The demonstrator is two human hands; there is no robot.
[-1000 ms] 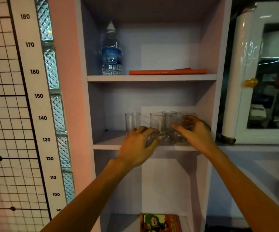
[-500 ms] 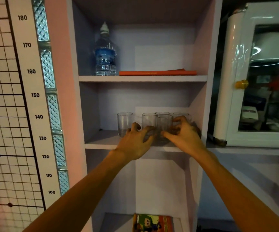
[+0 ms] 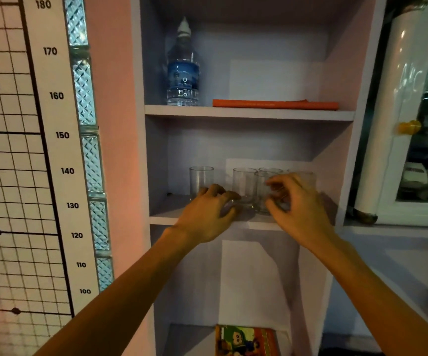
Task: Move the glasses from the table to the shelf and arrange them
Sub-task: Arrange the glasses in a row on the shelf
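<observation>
Five clear glasses (image 3: pixel 244 185) stand on the middle shelf (image 3: pixel 166 214), mostly toward its right end. The left hand (image 3: pixel 206 214) rests curled at the front edge, grasping nothing; the right hand (image 3: pixel 297 204) pinches the front glass (image 3: pixel 263 194)

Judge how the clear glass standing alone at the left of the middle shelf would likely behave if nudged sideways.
The leftmost glass looks straight-walled with a flat base, so it would probably slide on the smooth shelf board rather than roll. It appears empty, so likely light and easy to tip if pushed near the rim. Being clear glass, it is probably fragile if knocked against its neighbour.
</observation>
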